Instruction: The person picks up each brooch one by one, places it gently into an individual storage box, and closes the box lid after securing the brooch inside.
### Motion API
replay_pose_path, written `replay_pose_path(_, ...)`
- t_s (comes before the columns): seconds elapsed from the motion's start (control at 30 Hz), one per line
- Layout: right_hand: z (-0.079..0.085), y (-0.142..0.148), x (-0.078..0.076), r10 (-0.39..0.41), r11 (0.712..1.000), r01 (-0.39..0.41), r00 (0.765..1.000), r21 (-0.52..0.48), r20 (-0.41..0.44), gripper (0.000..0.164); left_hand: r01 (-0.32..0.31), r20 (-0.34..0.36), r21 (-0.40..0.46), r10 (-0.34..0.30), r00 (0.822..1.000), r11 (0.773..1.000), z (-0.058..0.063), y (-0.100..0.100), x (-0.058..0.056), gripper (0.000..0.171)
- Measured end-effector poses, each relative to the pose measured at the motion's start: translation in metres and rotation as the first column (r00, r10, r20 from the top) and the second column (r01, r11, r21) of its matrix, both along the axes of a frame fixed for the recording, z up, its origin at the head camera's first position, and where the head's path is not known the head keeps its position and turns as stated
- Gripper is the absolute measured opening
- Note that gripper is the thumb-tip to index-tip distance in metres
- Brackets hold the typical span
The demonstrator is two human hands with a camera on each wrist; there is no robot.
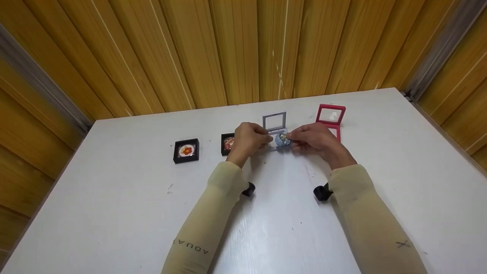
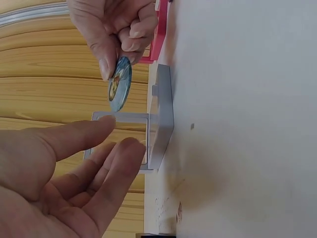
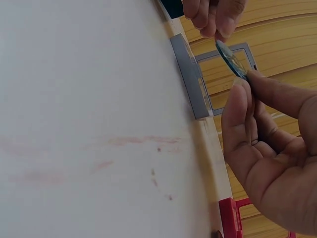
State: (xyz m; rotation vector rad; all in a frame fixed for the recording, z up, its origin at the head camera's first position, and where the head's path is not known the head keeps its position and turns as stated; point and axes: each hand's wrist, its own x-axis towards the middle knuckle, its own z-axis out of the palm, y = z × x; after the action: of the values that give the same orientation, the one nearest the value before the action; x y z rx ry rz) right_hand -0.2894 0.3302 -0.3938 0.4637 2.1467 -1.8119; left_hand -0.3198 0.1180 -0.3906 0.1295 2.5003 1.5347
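the right hand (image 1: 315, 140) pinches the disc (image 1: 282, 139) by its rim, probably to leave its face uncovered, above the grey case (image 3: 190, 77); the left hand (image 1: 248, 139), thumb and fingers parted, grips nothing beside it.

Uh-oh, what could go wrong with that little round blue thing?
The blue disc might slip, because the right hand pinches it only near its edge, up off the table. Fingers might also bump the grey case, since its raised lid stands close to both hands. And the left hand could nudge the nearby black box, which it partly hides in the head view.
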Motion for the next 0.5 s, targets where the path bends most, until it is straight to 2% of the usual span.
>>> replay_pose_path(0.2, 0.000, -0.004, -0.008, -0.027, 1.000, 0.027, 1.000, 0.010, -0.015, 0.041, -0.060, -0.002, 0.030, 0.060, 0.998, 0.998, -0.002, 0.000, -0.006, 0.017)
replay_pose_path(0.5, 0.001, -0.011, -0.016, -0.059, 0.998, 0.059, 0.998, -0.003, -0.025, 0.038, -0.118, -0.027, 0.000, 0.118, 0.993, 0.993, -0.007, 0.002, -0.015, 0.019)
